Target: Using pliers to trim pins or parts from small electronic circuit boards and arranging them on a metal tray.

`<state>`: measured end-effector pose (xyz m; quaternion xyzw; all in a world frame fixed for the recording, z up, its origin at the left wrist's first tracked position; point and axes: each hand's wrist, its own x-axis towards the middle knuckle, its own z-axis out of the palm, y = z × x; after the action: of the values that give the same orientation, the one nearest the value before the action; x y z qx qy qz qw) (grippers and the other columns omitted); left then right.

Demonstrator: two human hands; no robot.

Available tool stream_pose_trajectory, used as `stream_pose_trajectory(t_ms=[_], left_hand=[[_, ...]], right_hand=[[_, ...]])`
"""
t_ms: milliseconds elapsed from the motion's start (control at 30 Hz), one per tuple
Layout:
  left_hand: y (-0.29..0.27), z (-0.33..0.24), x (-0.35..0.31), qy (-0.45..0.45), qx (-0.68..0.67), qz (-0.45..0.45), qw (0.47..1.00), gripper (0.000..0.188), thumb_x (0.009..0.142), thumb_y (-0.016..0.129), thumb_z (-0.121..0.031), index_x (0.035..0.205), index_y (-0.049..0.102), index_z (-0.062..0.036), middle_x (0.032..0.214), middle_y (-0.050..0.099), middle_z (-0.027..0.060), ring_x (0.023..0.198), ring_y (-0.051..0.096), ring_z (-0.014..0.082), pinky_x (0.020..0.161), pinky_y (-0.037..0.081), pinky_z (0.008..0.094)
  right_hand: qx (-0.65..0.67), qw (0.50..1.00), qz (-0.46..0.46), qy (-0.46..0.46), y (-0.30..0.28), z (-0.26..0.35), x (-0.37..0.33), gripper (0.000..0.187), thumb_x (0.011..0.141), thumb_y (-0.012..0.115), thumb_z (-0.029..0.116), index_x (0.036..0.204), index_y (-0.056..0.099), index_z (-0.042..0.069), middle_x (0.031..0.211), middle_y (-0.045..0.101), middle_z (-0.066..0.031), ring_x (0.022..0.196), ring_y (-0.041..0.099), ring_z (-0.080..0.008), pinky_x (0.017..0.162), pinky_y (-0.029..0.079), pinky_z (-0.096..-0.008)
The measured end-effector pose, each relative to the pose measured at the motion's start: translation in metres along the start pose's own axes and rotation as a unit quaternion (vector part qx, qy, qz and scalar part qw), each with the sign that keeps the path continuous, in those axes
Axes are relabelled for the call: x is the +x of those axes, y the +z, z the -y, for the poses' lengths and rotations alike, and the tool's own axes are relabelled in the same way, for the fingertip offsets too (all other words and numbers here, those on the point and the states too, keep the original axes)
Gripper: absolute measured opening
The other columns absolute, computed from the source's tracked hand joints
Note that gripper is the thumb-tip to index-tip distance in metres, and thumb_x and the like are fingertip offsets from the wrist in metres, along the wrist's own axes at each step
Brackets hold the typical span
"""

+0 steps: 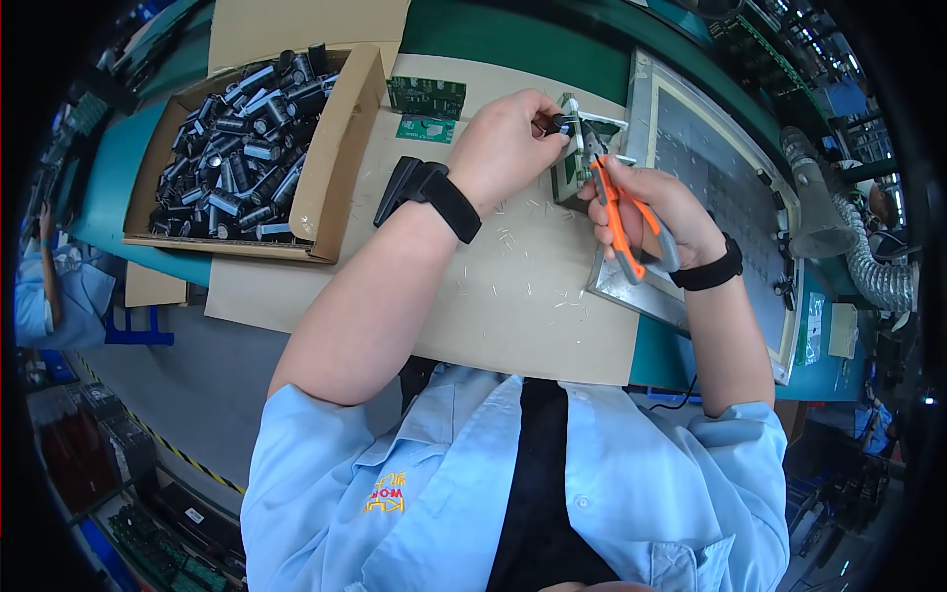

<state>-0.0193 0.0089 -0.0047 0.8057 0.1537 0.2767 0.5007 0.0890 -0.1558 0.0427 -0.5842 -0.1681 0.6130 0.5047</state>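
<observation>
From the head camera, we see our left hand [503,143] clenched around a small dark cylindrical capacitor [558,122], pinching it at the fingertips against a small green circuit board with a white edge [570,163]. The board stands tilted just under our fingers, probably so the leads face the tool. Our right hand [656,212] grips orange-handled cutting pliers [617,202], fist wrapped round both handles, the tip touching the board beside the capacitor, which suits trimming wire ends.

Short pale wire clippings [523,242] lie scattered on the tan cardboard sheet covering the surface [473,306] below both hands. Far to the left of our left hand, an open brown cardboard box [340,163] holds a heap of black and silver cylindrical capacitors [242,138], within easy reach. Just beyond our left hand lie two flat green circuit boards [426,99]. Beside our left wrist rests a black folded wedge-shaped object [395,187]. Under and beyond our right hand sits a large metal-framed tray [730,168].
</observation>
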Motion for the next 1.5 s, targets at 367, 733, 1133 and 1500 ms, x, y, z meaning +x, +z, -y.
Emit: stream_pose_trajectory(t_ms=[367, 733, 1133, 1500], left_hand=[[-0.062, -0.009, 0.013, 0.024, -0.496, -0.258, 0.828, 0.024, 0.087, 0.057, -0.019, 0.103, 0.050, -0.0026, 0.093, 0.059, 0.0059, 0.081, 0.058, 0.0160, 0.073, 0.047, 0.0278], [-0.085, -0.003, 0.004, -0.035, -0.647, -0.289, 0.705, 0.026, 0.092, 0.051, -0.028, 0.104, 0.050, -0.0043, 0.094, 0.058, 0.0076, 0.085, 0.056, 0.0194, 0.081, 0.044, 0.0309], [-0.002, 0.001, -0.008, 0.007, -0.153, 0.041, 0.987, 0.024, 0.088, 0.057, -0.013, 0.108, 0.058, -0.0007, 0.093, 0.061, 0.0032, 0.084, 0.057, 0.0090, 0.078, 0.046, 0.0219], [-0.002, -0.012, -0.006, -0.053, -0.126, 0.055, 0.989, 0.021, 0.089, 0.055, -0.011, 0.107, 0.058, -0.0012, 0.094, 0.060, 0.0019, 0.085, 0.056, 0.0074, 0.079, 0.045, 0.0202]], right_hand=[[0.067, 0.996, 0.026, -0.047, -0.009, -0.003, -0.009, 0.039, 0.094, 0.041, 0.032, 0.108, 0.049, -0.002, 0.087, 0.060, -0.0130, 0.075, 0.063, -0.0253, 0.070, 0.054, -0.0402], [0.049, 0.996, 0.028, -0.069, 0.002, -0.003, -0.010, 0.036, 0.093, 0.043, 0.030, 0.109, 0.049, -0.002, 0.088, 0.059, -0.0118, 0.075, 0.062, -0.0239, 0.069, 0.053, -0.0388], [-0.249, 0.891, -0.286, -0.248, -0.037, -0.009, -0.085, 0.027, 0.085, 0.059, 0.019, 0.106, 0.053, 0.002, 0.087, 0.059, -0.0056, 0.076, 0.056, -0.0168, 0.070, 0.046, -0.0272], [-0.582, 0.534, -0.612, 0.041, -0.260, -0.086, -0.187, 0.023, 0.076, 0.051, 0.005, 0.099, 0.054, 0.002, 0.098, 0.060, -0.0195, 0.094, 0.054, -0.0416, 0.078, 0.045, -0.0429]])
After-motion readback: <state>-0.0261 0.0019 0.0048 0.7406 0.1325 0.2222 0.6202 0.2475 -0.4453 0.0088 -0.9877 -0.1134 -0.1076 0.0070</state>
